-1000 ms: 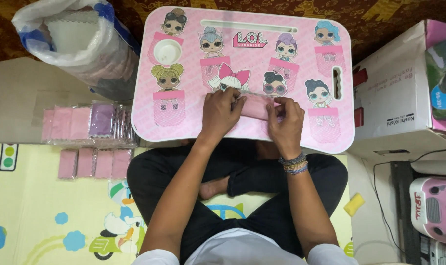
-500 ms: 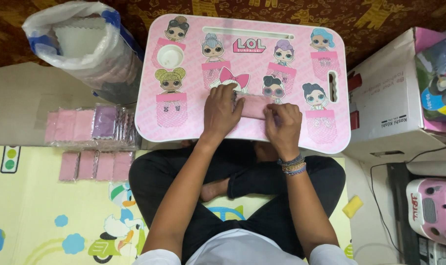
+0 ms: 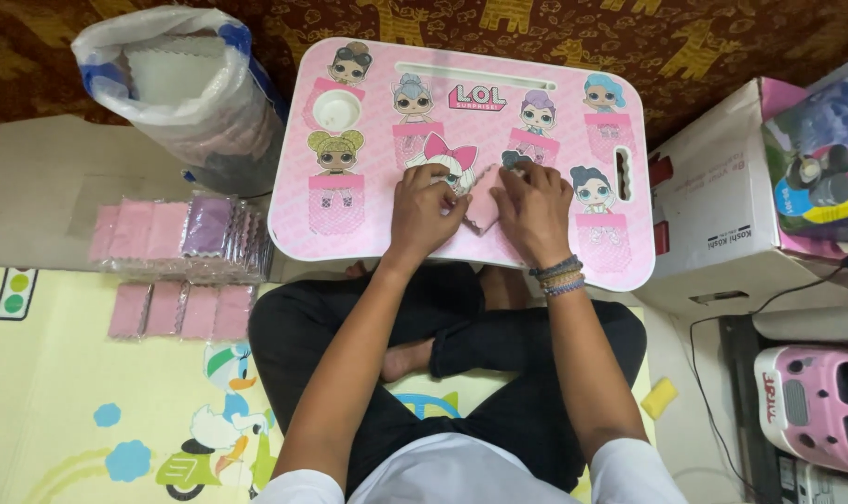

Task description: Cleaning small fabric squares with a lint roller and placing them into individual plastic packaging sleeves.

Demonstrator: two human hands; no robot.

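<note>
A pink lap table [image 3: 349,219] printed with cartoon dolls stands over my crossed legs. A small pink cloth piece [image 3: 486,201] lies on its middle, tilted, between my hands. My left hand [image 3: 426,207] presses on the cloth's left edge with the fingers bent. My right hand [image 3: 536,210], with bead bracelets at the wrist, covers the cloth's right side. Most of the cloth is hidden under the fingers.
A plastic sack [image 3: 186,89] of white cloth pieces stands at the upper left. Packed stacks of pink cloths [image 3: 177,233] and loose pink squares [image 3: 177,310] lie on the floor at left. A cardboard box [image 3: 722,201] and a pink appliance [image 3: 811,401] are at right.
Both hands have shifted slightly on the table, and the pink cloth now sits tilted between them instead of flat under the fingers. The view has also moved a little.
</note>
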